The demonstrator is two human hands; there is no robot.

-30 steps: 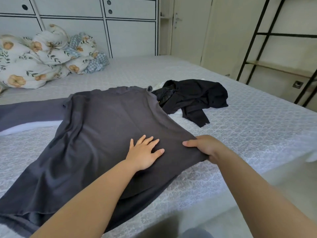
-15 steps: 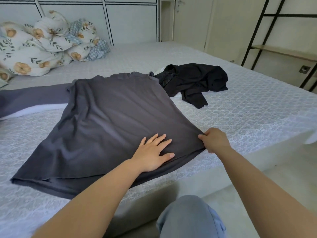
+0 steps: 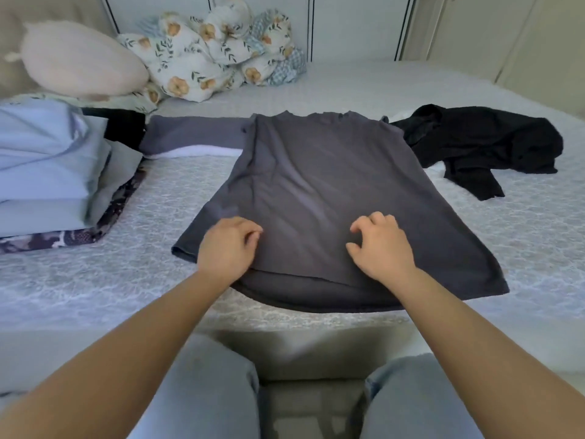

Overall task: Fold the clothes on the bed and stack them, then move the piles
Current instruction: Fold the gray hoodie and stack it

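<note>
White quilted bed (image 3: 522, 236), floral duvet (image 3: 209, 55), white wardrobe (image 3: 354, 23)

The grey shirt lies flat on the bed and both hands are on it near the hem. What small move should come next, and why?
Probably fold the left sleeve in over the body. The grey shirt already lies flat, but that sleeve stretches out sideways toward the folded pile. Left hand and right hand rest with curled fingers near the hem, so the left hand could reach for it.
</note>
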